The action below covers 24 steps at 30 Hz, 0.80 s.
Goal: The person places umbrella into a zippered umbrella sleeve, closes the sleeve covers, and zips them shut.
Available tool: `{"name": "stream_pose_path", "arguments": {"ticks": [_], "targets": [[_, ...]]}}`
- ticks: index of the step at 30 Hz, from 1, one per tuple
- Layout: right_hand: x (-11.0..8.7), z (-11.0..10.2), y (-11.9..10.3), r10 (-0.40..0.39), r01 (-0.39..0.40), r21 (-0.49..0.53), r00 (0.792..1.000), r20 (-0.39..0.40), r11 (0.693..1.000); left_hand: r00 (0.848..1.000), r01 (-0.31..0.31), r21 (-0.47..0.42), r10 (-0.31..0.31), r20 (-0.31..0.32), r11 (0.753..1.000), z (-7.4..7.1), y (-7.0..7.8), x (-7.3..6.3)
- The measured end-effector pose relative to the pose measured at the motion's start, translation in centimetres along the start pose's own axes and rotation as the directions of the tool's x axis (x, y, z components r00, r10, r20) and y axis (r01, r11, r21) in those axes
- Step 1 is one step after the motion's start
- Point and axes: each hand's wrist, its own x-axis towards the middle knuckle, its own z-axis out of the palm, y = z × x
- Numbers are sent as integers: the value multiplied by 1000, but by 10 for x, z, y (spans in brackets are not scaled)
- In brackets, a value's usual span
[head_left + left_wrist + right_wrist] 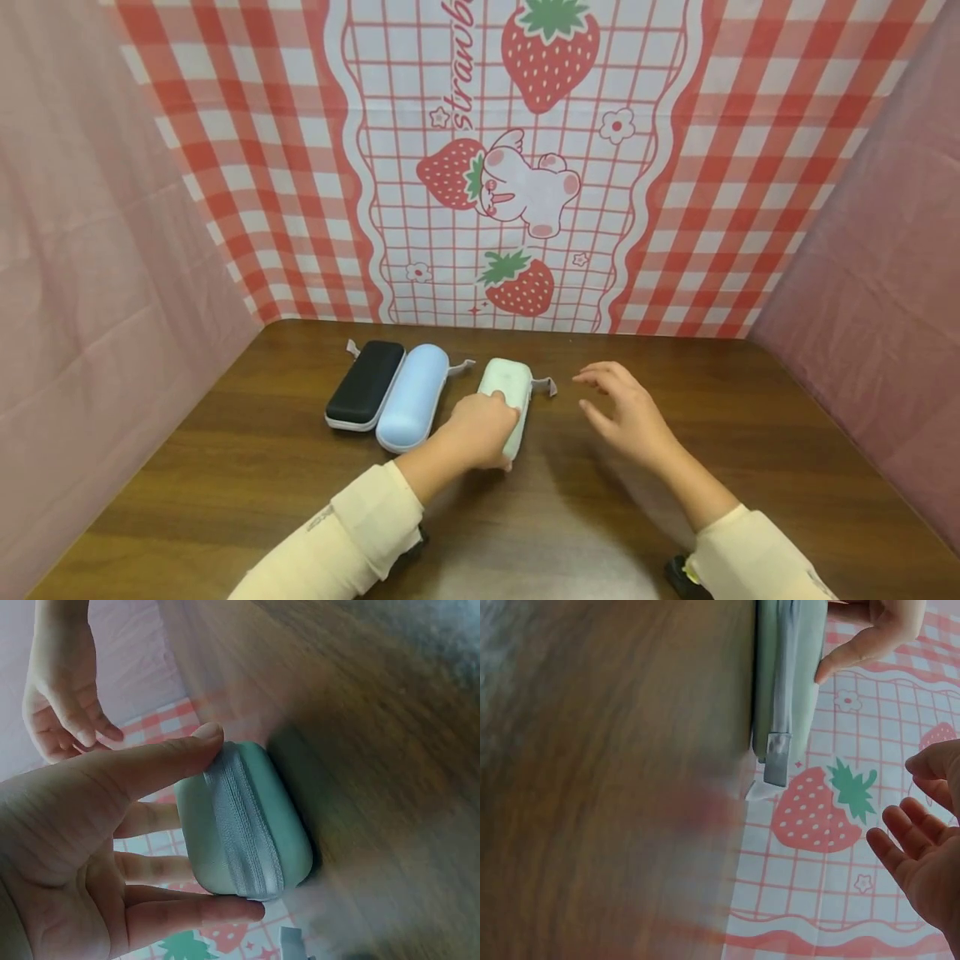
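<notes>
A mint-green zip case point(507, 377) lies on the table, right of the middle of the row. My left hand point(478, 427) grips it across its near end, thumb on one side and fingers on the other. In the left wrist view, the grey zipper band of the case point(244, 821) runs between thumb and fingers. A small grey pull strap point(544, 385) sticks out from its far right side. To the right of the case, my right hand point(628, 414) hovers with loosely bent fingers, holding nothing; the right wrist view shows it apart from the case.
Left of the mint case, a light-blue zip case point(415, 396) lies beside a black zip case point(367, 383), both with grey trim and straps. The wooden table point(247, 467) meets a strawberry-print cloth point(630, 275) behind, with pink cloths hanging at both sides.
</notes>
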Motion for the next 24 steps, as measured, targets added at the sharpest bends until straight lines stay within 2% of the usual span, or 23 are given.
{"name": "stream_pose_path", "arguments": {"ticks": [7,14,20,24], "targets": [[0,0,-1,-14,14,-7,1000,-25,1000,999,49,0,-49,22,999,-1,-11,5],[-2,0,-3,-31,30,-17,998,-55,999,999,35,-16,-35,-6,999,5,-15,3],[-4,-2,-5,-48,46,-28,997,-55,999,996,-49,-15,48,-71,999,4,-22,-8],[-6,-6,-8,-56,54,-34,996,-68,998,987,-134,-85,126,-96,987,1,-34,-21]]}}
